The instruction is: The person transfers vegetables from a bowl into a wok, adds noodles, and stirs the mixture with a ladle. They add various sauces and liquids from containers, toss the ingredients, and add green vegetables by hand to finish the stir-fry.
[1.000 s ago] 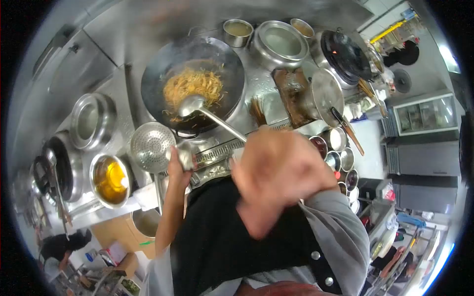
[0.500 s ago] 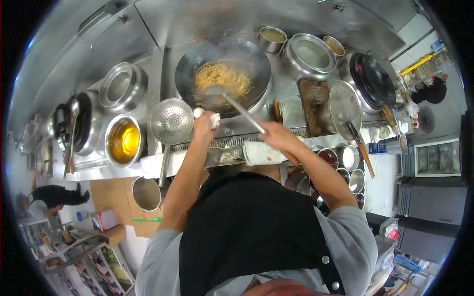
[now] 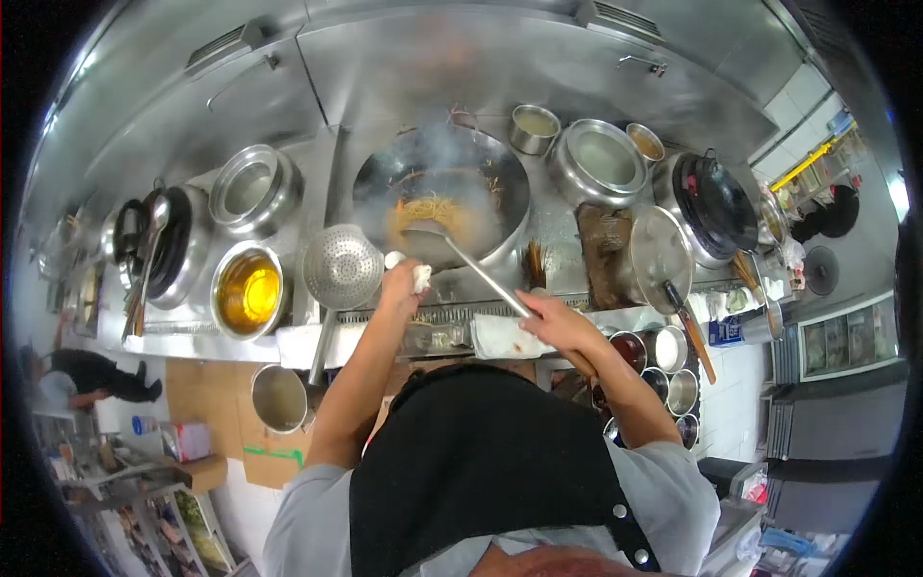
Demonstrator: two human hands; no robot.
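A dark wok (image 3: 373,185) sits on the steel stove with steam rising from it. Noodles (image 3: 435,212) are gathered in its near half, and a few strands cling to the far wall. My left hand (image 3: 398,287) is closed on a white cloth (image 3: 421,279) at the wok's near left rim; what the cloth covers is hidden. My right hand (image 3: 560,325) grips the long handle of a ladle (image 3: 486,274), whose head is at the noodles. Left of my left hand lies a perforated strainer (image 3: 343,266).
A bowl of yellow oil (image 3: 248,290) stands at the left. Right of the wok are a bamboo brush (image 3: 535,264), a mesh strainer (image 3: 661,255) and a folded cloth (image 3: 505,335). Several seasoning pots (image 3: 682,392) sit below right. A person (image 3: 96,377) is at far left.
The view has tilted, so the stove appears lower. The noodles have shifted within the wok toward its near side, with steam now thicker over them. Both hands keep their holds.
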